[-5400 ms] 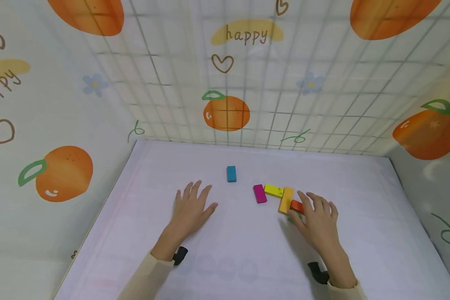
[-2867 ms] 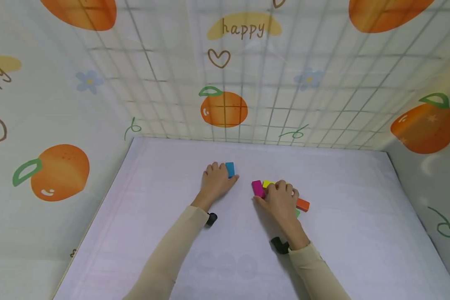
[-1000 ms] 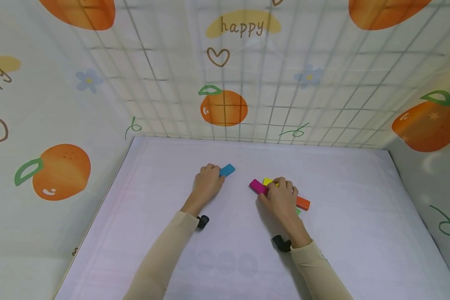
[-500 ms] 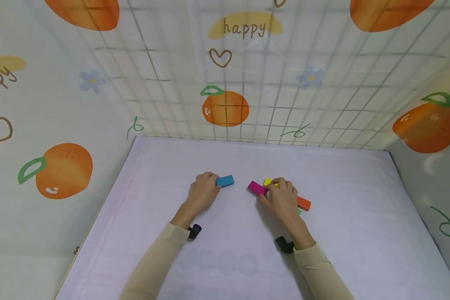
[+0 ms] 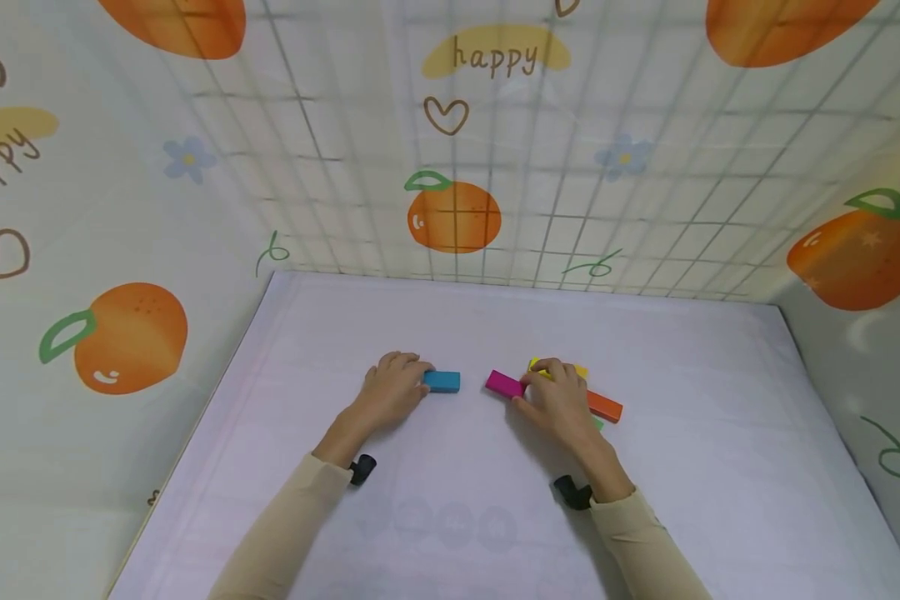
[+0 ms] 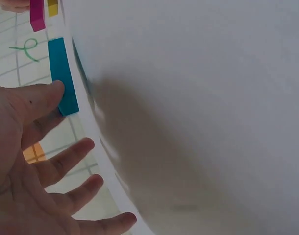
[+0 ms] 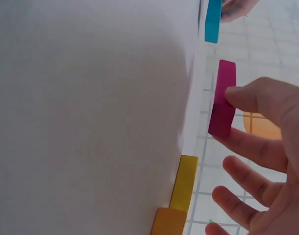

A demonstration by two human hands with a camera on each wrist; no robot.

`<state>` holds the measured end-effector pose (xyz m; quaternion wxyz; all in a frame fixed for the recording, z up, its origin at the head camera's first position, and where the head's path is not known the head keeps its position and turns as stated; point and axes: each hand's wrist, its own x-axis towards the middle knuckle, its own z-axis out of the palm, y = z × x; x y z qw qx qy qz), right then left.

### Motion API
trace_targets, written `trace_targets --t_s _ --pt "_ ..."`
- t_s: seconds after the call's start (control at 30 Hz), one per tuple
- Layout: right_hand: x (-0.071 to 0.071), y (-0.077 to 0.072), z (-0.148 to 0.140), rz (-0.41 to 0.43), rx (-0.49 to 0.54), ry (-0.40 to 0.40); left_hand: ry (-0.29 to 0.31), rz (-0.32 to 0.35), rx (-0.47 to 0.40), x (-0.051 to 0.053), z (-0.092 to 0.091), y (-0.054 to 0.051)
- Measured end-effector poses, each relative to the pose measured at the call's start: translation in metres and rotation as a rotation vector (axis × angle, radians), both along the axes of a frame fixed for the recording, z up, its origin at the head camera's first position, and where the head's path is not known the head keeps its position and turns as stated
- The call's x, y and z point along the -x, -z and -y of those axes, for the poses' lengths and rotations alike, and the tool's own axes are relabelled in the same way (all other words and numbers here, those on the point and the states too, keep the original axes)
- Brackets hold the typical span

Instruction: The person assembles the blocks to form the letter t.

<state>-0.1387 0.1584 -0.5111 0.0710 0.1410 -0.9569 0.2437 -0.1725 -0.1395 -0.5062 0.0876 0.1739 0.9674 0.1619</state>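
Note:
My left hand [image 5: 392,390] pinches one end of a blue block [image 5: 442,382] between thumb and forefinger. In the left wrist view the other fingers spread away from this block [image 6: 59,58]. My right hand [image 5: 561,407] pinches a magenta block [image 5: 504,384] at its right end. The right wrist view has the thumb on the face of the magenta block [image 7: 225,105] and the forefinger at its lower end. The two blocks lie nearly end to end, with a short gap between them.
Beside and partly under the right hand lie a yellow block [image 7: 185,181], an amber block [image 7: 169,221], an orange-red block [image 5: 604,407] and a green block [image 5: 598,424], mostly hidden. The white tabletop [image 5: 450,467] meets a printed cloth wall [image 5: 540,167] at the back.
The left hand has gripped the blue block, turned it crosswise and drawn it left and nearer. The right hand has moved from the orange-red block to the magenta one, turning it and shifting it slightly left.

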Motion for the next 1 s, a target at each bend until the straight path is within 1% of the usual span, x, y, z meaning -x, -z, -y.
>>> trace_targets --t_s 0.13,0.27,0.37,0.67,0.9,1.0 --pt "0.0 0.001 0.001 0.013 0.021 -0.032 0.025 0.018 0.008 0.0 0.004 0.002" --pt "0.001 0.003 0.003 0.012 0.021 -0.063 0.035 0.017 0.017 0.0 0.008 0.004" --pt "0.002 0.004 0.004 0.014 0.017 -0.087 0.029 0.021 0.03 0.0 0.01 0.004" --pt "0.004 0.003 0.008 0.009 0.012 -0.128 0.026 0.026 0.026 -0.001 0.012 0.002" --pt "0.01 0.004 0.01 -0.016 -0.004 -0.16 0.012 0.037 0.031 0.0 0.013 0.004" --pt "0.012 0.004 0.011 -0.012 -0.013 -0.17 0.005 0.049 0.03 0.0 0.013 0.005"
